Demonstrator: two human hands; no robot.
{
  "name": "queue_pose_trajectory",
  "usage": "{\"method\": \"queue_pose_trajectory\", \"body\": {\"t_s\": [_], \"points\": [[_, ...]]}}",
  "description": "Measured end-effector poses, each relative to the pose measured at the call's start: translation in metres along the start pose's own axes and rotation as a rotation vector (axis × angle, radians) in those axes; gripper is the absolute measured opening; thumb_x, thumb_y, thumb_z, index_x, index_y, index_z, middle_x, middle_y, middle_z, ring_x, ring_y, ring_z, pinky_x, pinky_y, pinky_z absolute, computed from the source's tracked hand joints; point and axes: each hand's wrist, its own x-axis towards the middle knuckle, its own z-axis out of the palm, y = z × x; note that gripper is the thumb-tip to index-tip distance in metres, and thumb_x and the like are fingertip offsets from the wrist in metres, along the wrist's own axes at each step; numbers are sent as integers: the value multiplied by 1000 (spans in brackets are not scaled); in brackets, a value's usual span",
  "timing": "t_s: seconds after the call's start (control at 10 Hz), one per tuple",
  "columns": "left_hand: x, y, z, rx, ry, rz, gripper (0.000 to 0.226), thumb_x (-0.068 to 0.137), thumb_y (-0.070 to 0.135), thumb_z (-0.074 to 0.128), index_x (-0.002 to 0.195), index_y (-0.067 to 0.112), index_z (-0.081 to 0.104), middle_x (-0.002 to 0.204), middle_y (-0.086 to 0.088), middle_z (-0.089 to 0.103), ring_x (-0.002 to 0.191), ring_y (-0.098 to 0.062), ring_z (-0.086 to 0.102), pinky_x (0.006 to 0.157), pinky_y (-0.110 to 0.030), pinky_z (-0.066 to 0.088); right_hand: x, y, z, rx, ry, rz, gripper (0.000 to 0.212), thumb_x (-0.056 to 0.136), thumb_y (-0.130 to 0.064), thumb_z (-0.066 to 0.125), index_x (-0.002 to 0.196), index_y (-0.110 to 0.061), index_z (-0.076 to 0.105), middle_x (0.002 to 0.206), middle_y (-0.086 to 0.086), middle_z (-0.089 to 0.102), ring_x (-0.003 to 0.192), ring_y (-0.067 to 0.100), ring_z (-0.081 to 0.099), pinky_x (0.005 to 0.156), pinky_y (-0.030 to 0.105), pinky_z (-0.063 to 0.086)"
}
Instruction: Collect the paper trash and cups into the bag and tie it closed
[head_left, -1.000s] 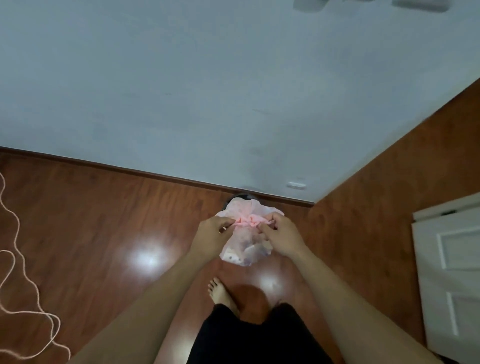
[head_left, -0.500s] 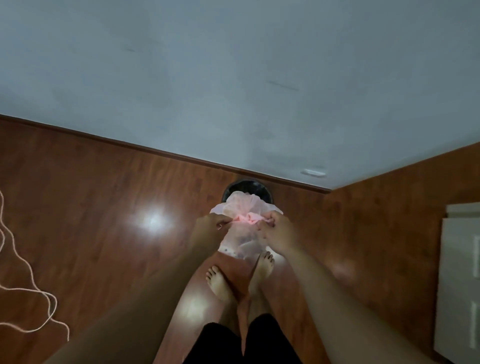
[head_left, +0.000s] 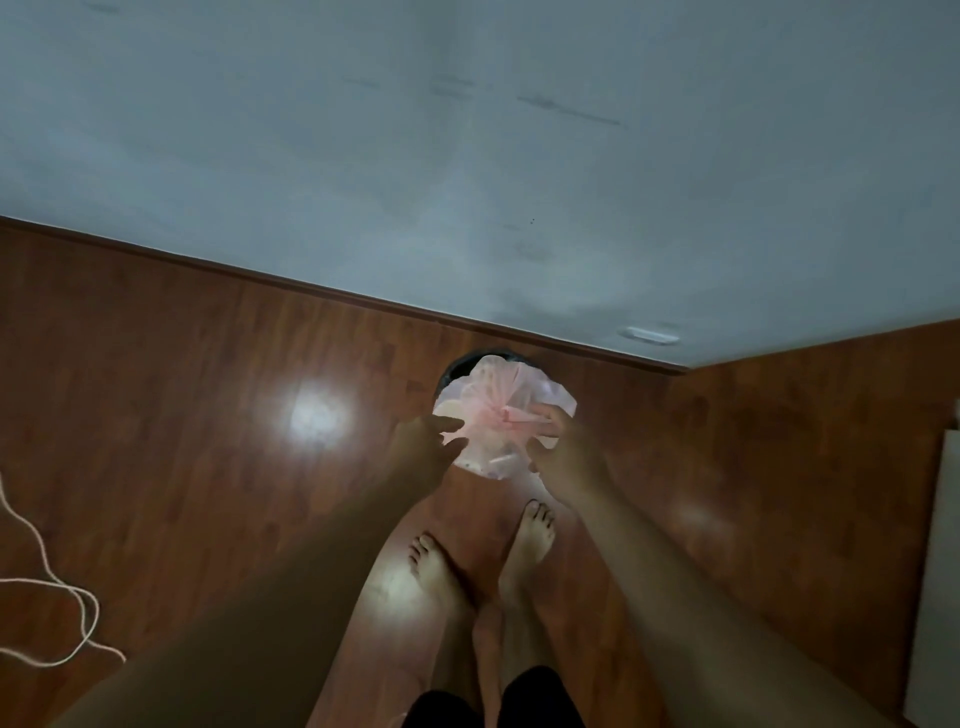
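Observation:
A pink see-through trash bag (head_left: 511, 387) hangs in front of me, gathered at its neck into a knot (head_left: 501, 415), with pale paper trash showing through its lower part. My right hand (head_left: 563, 449) pinches the pink tie strand at the knot and holds the bag up. At the bag's left side is my left hand (head_left: 423, 449), its fingers spread and only near or lightly touching the plastic. The bag hangs just above a round black bin (head_left: 457, 366), which it mostly hides.
The bin stands against the baseboard of a pale wall (head_left: 467, 182). A white cord (head_left: 62, 597) loops over the wooden floor (head_left: 182, 415) at the left. A white door (head_left: 935, 571) is at the right edge. My bare feet (head_left: 483, 561) stand below the bag.
My left hand has let go of the knot and its fingers have spread. The bag has moved forward and now hangs over the black bin. My right hand keeps its hold.

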Motion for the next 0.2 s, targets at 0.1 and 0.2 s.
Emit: {"method": "queue_pose_trajectory", "body": {"t_s": [0.1,0.2], "points": [[0,-3,-1,36,-49,15,26,106,27,70,126,17,83,126,-10,81,113,-28,77,94,-34,56,0,12,-4,40,-73,25,48,109,-11,65,153,-27,61,135,2,70,115,31,74,96,52,63],[-5,-6,-2,18,-45,21,26,108,28,67,127,21,83,126,-6,81,112,-25,77,89,-30,54,-5,18,-9,31,-57,36,47,109,-15,64,155,-22,60,137,6,74,117,35,74,106,55,59]]}}
